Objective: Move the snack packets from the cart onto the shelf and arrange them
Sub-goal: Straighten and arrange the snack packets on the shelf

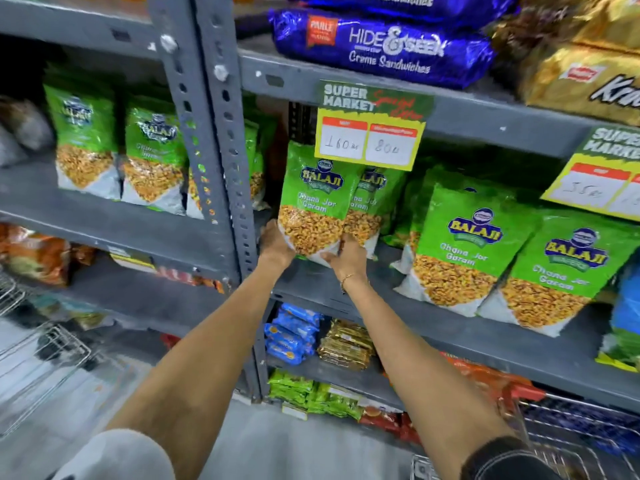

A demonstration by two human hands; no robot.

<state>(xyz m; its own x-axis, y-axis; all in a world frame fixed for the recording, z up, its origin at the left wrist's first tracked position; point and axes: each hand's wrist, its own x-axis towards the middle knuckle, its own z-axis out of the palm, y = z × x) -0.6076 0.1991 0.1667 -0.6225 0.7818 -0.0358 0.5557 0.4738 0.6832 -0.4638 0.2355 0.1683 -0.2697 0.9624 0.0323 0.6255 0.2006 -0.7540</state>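
A green Balaji Chana Jor Garam packet [313, 199] stands upright at the left end of the grey middle shelf [450, 336]. My left hand [277, 242] grips its lower left corner and my right hand [346, 252] holds its bottom right edge. A second green packet [369, 202] stands just behind it to the right. Two more green packets [460, 247] [561, 271] lean side by side further right on the same shelf. The wire cart [568, 441] with red trim shows at the bottom right.
A yellow price tag [369, 133] hangs from the shelf above, over the held packet. A grey slotted upright post [225, 140] stands just left of my hands. More green packets [83, 140] fill the left bay. Biscuit packs [291, 334] lie on the lower shelf.
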